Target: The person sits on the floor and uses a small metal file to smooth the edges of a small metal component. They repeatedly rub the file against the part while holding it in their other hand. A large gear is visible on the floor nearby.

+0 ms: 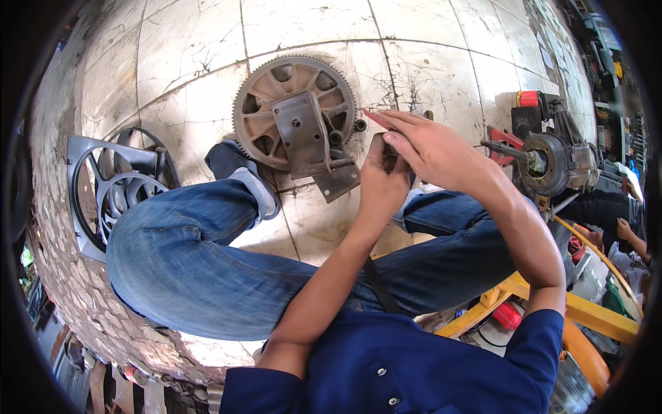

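Both my hands meet above the floor, just right of a large toothed gear wheel [258,141]. My left hand [385,181] is closed around a small dark part [391,163], mostly hidden by the fingers. My right hand [438,148] lies over it with its fingers pressed together on a thin reddish strip [374,118], whose end sticks out past the fingertips. What the strip is made of I cannot tell. A grey metal bracket with holes [293,127] rests on the gear wheel. Close to my fingertips sits a small dark ring-like piece [360,125].
Cracked pale tiles [314,27] cover the floor. Black round frames [131,183] lean at the left. On the right stand a hub assembly [548,162] with a red stand [502,141] and a yellow metal frame [593,317]. Another person's hand [629,233] shows at the far right.
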The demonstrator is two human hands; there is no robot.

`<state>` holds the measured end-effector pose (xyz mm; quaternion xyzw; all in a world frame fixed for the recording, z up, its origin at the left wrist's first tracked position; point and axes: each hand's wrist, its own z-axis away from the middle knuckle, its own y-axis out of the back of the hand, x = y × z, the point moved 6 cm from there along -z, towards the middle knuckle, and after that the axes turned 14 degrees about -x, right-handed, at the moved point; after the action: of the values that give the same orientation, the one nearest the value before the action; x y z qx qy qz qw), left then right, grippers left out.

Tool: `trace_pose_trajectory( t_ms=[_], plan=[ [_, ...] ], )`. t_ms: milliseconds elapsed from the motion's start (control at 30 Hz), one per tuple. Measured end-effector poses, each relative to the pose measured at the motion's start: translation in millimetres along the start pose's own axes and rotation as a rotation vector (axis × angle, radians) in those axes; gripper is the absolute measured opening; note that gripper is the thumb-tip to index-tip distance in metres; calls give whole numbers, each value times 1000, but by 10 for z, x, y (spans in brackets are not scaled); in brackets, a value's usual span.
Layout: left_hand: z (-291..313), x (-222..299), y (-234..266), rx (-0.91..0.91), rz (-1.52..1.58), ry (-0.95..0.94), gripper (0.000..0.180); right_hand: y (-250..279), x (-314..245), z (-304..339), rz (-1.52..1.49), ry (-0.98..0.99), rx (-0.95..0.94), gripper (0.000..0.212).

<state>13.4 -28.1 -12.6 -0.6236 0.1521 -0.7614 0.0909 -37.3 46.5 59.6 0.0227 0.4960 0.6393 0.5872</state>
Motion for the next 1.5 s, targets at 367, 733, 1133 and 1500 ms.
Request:
trace_pose_trajectory(
  t_ms=[367,733,1133,1500],
  plan=[
    [20,-122,-24,-90,-22,205,27,-49,-2,8,102,-2,18,47],
    [-18,-88,49,-6,-71,-7,26,-67,-28,51,197,16,48,47],
    [-94,-307,201,-4,73,92,16,-76,-74,89,426,8,131,44],
    [-36,-227,62,-5,275,206,19,-114,-67,95,445,-9,87,44]
  ],
)
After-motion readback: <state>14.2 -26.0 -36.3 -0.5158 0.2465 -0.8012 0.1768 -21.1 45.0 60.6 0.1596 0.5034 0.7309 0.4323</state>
